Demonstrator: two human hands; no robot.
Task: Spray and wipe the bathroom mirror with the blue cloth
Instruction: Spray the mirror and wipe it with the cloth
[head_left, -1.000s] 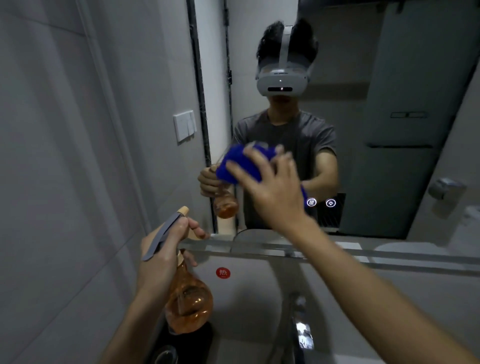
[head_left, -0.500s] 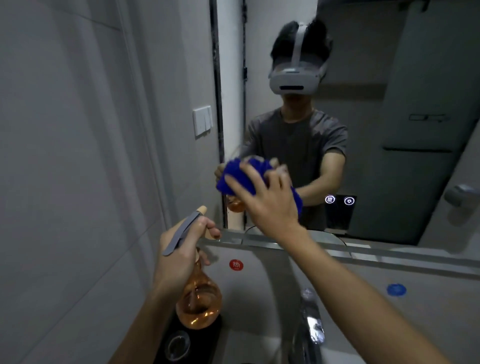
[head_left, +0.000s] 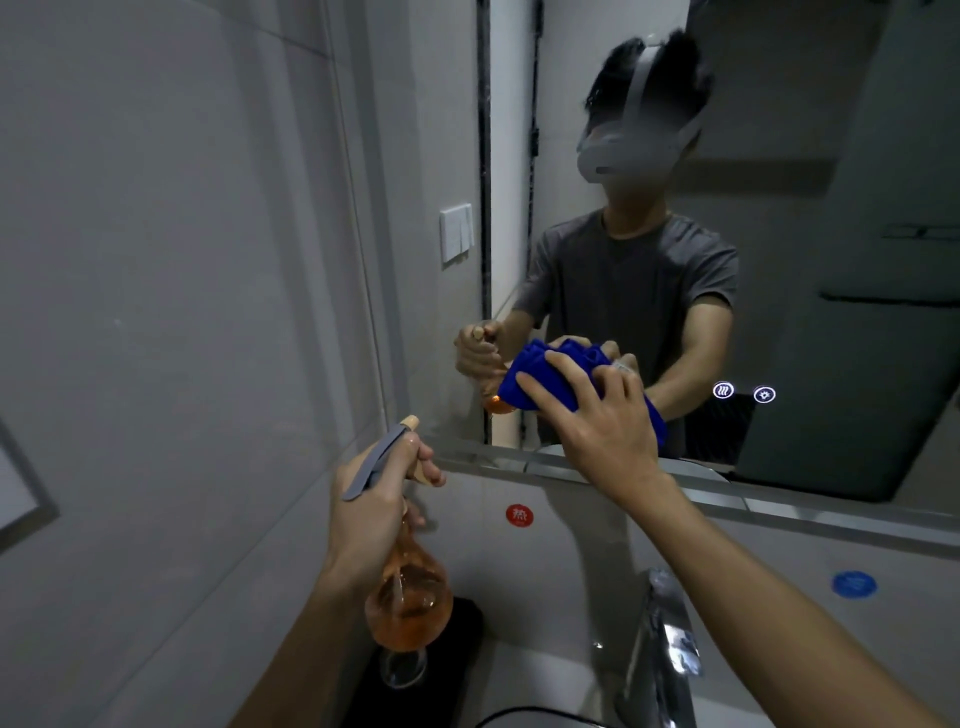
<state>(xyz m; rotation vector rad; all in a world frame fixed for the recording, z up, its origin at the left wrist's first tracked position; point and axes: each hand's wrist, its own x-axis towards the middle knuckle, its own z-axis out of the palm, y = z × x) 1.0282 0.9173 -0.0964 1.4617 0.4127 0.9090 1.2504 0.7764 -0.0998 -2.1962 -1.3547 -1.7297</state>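
Cloth: bunched bright-blue cloth pressed against the lower part of the large wall mirror, under the right hand; grip spread over it, fingers splayed
Bottle: clear round spray bottle holding orange liquid; left hand wrapped around its neck, finger on the grey trigger
Below: chrome tap; red round sticker beside the bottle

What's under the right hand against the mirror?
The bunched blue cloth sits under the right hand, pressed to the mirror near its lower edge. The glass behind the cloth is covered, so its state can't be seen.
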